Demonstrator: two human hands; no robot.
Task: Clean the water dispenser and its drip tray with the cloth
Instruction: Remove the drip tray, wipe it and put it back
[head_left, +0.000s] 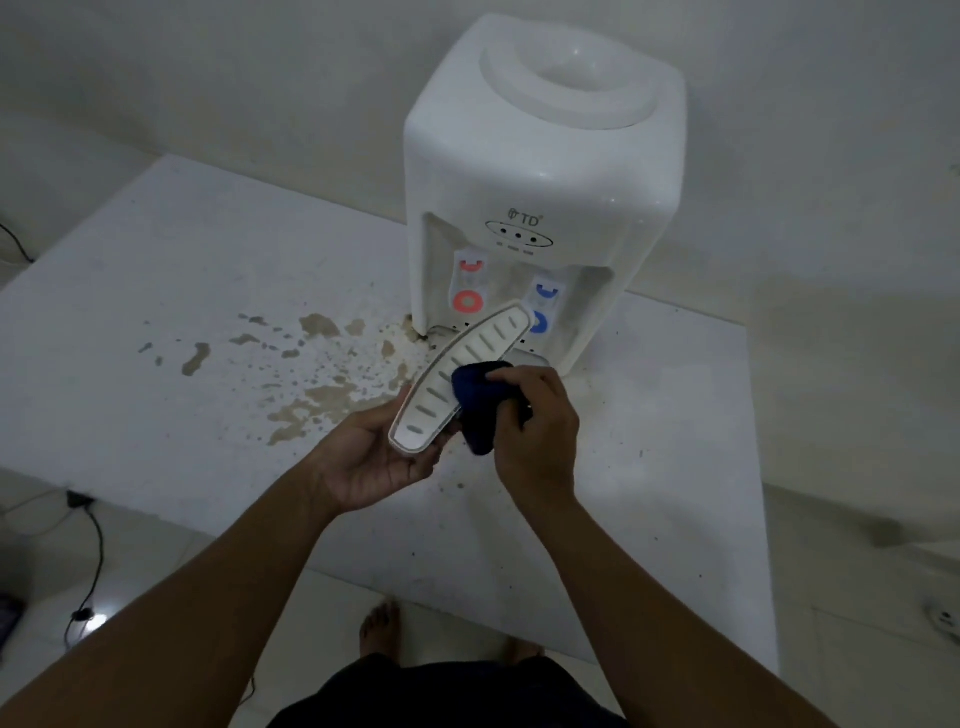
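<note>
Leftmost, a black cable (92, 561) trails over the floor beside the white surface (171, 291), which carries brown dried stains (317, 384) spreading toward its middle. Next, the left hand (374, 457) is palm up, its fingers curled under the near end of the drip tray (457, 374), holding it off the surface. That tray is a long, curved white grille with slots; its long axis runs diagonally, the near end low and to the left in the hand, the far end pointing up and right toward the dispenser's taps. Just right of the tray's middle, the right hand (535, 421) grips a bunched dark blue cloth (480, 402), pressing it against the tray's slotted face. Behind, the white water dispenser (540, 171) stands upright on the surface, front toward the camera, with 1 red tap (467, 291) on the left and 1 blue tap (540, 312) on the right, the tray's far end overlapping the blue one.
</note>
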